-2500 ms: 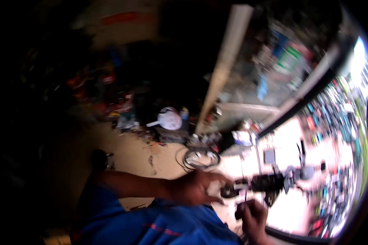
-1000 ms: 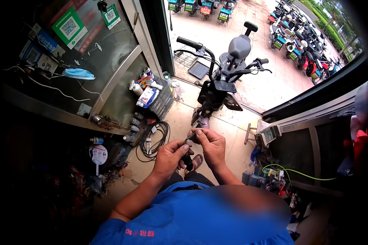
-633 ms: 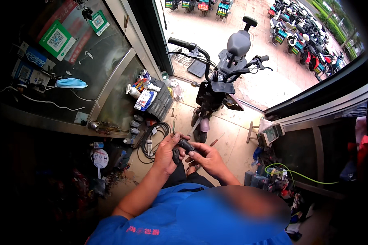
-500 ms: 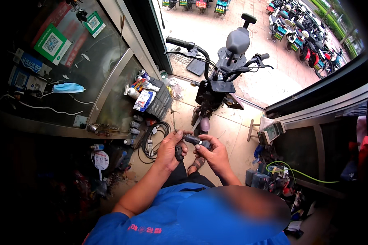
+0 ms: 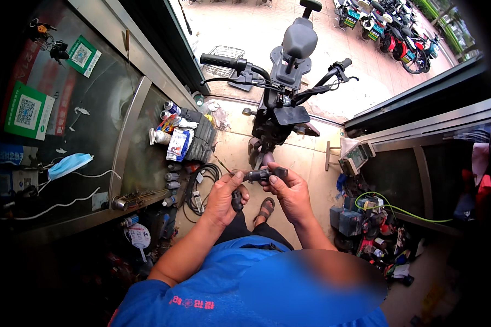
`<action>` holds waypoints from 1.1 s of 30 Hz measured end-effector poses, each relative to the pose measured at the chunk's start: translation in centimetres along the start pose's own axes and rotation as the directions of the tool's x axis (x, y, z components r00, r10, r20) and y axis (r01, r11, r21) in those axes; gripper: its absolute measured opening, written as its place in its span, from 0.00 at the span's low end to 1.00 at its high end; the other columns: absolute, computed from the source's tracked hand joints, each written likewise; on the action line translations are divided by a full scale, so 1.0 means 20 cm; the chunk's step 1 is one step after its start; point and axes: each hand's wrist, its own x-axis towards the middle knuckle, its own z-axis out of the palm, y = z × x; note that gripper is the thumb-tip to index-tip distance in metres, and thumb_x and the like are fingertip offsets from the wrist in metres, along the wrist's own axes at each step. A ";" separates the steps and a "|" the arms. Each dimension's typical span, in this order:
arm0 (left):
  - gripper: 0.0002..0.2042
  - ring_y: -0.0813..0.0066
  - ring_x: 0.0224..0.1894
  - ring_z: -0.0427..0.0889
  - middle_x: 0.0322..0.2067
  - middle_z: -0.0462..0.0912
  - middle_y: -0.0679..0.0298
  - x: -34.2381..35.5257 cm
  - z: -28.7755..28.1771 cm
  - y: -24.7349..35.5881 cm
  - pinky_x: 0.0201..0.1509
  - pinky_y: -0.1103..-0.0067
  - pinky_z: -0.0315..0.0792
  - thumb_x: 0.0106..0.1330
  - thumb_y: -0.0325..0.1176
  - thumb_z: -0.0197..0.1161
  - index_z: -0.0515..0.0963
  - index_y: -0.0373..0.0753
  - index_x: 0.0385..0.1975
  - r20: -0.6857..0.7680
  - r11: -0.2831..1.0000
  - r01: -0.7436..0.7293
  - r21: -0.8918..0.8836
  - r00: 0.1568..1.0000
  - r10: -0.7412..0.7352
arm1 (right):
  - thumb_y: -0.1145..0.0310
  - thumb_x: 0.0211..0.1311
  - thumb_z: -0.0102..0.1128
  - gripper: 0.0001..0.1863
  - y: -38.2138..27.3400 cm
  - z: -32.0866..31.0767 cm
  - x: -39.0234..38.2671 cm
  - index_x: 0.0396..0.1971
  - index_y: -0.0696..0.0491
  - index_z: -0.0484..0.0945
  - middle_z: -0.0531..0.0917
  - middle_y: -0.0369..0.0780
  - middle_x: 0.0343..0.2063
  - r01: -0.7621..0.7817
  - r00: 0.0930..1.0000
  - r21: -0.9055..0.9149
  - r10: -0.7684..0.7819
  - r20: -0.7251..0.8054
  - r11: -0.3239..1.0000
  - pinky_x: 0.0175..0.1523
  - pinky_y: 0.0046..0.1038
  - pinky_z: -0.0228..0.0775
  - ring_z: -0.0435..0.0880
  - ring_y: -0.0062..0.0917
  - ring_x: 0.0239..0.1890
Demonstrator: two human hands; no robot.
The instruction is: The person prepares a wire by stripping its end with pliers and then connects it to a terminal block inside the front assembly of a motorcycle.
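In front of my body, both hands hold a small black ignition lock (image 5: 259,175), a short cylinder with a dark key-like head at its right end. My left hand (image 5: 221,197) pinches its left end between thumb and fingers. Lower in that hand, the curled fingers hold another black piece (image 5: 237,200) whose kind I cannot make out. My right hand (image 5: 293,195) is closed with thumb and forefinger at the key-like head. A thin wire (image 5: 222,164) sticks up beside my left thumb. Just beyond my hands stands an electric scooter (image 5: 281,101), its handlebars spread wide.
A glass door (image 5: 130,128) with hanging keys and a blue mask (image 5: 70,165) is on the left. Spray cans and a dark box (image 5: 199,136) stand beside it, near coiled black cable (image 5: 193,191). Batteries (image 5: 348,220) and clutter lie right. Parked scooters (image 5: 387,32) fill the background.
The view has shifted, so the scooter and door appear farther left. The lock now lies more level between my hands, and more of its key-like head shows. Both hands keep their hold.
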 end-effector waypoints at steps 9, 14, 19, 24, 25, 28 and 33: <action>0.21 0.77 0.29 0.83 0.45 0.86 0.53 0.12 -0.06 0.24 0.31 0.81 0.77 0.79 0.44 0.60 0.77 0.31 0.58 0.079 0.994 0.094 0.047 0.992 -0.097 | 0.66 0.74 0.67 0.22 0.05 0.15 0.21 0.64 0.58 0.79 0.88 0.39 0.49 0.121 0.984 -0.157 -0.140 -0.113 0.980 0.50 0.24 0.78 0.85 0.19 0.45; 0.24 0.74 0.33 0.85 0.50 0.85 0.49 0.09 -0.13 0.24 0.34 0.79 0.80 0.83 0.47 0.50 0.74 0.29 0.61 0.150 0.983 0.184 0.004 0.972 -0.182 | 0.61 0.79 0.62 0.22 -0.06 0.18 0.22 0.65 0.56 0.79 0.89 0.35 0.43 0.246 0.937 -0.170 -0.279 -0.209 0.954 0.44 0.19 0.74 0.85 0.16 0.42; 0.22 0.72 0.35 0.85 0.50 0.85 0.49 -0.02 -0.06 0.21 0.38 0.76 0.80 0.83 0.45 0.51 0.74 0.30 0.61 0.144 0.994 0.095 -0.061 0.986 -0.085 | 0.69 0.75 0.66 0.21 -0.10 0.09 0.16 0.64 0.56 0.80 0.87 0.35 0.39 0.375 0.866 -0.536 -0.492 -0.088 0.756 0.45 0.20 0.76 0.83 0.17 0.39; 0.19 0.75 0.33 0.84 0.45 0.85 0.56 -0.12 0.08 0.06 0.35 0.79 0.80 0.78 0.39 0.60 0.74 0.34 0.60 0.117 0.987 -0.024 0.157 0.993 0.006 | 0.73 0.60 0.74 0.18 -0.07 0.09 0.06 0.51 0.54 0.87 0.87 0.42 0.35 0.572 0.772 -0.754 -0.522 0.362 0.324 0.44 0.31 0.80 0.87 0.34 0.38; 0.19 0.76 0.33 0.84 0.43 0.85 0.59 -0.11 0.07 0.00 0.34 0.79 0.80 0.76 0.38 0.63 0.74 0.34 0.61 0.120 0.986 -0.010 0.169 0.993 -0.011 | 0.76 0.56 0.73 0.16 -0.05 0.11 0.04 0.46 0.55 0.87 0.88 0.44 0.36 0.631 0.727 -0.728 -0.530 0.436 0.267 0.45 0.36 0.81 0.88 0.40 0.40; 0.16 0.76 0.32 0.85 0.39 0.84 0.65 -0.15 0.08 -0.12 0.31 0.80 0.80 0.75 0.37 0.65 0.76 0.39 0.57 0.041 0.995 -0.016 0.097 0.999 0.012 | 0.80 0.55 0.69 0.22 0.01 0.13 -0.05 0.53 0.57 0.83 0.88 0.44 0.39 0.645 0.741 -0.713 -0.454 0.495 0.275 0.47 0.37 0.81 0.88 0.41 0.42; 0.10 0.78 0.30 0.84 0.41 0.86 0.62 -0.17 0.14 -0.22 0.33 0.81 0.80 0.81 0.37 0.57 0.77 0.38 0.52 -0.193 0.951 -0.306 -0.053 0.937 0.291 | 0.74 0.68 0.70 0.20 0.12 0.13 -0.27 0.59 0.61 0.81 0.84 0.50 0.56 0.527 0.826 -0.707 -0.480 0.295 0.472 0.51 0.33 0.87 0.88 0.37 0.54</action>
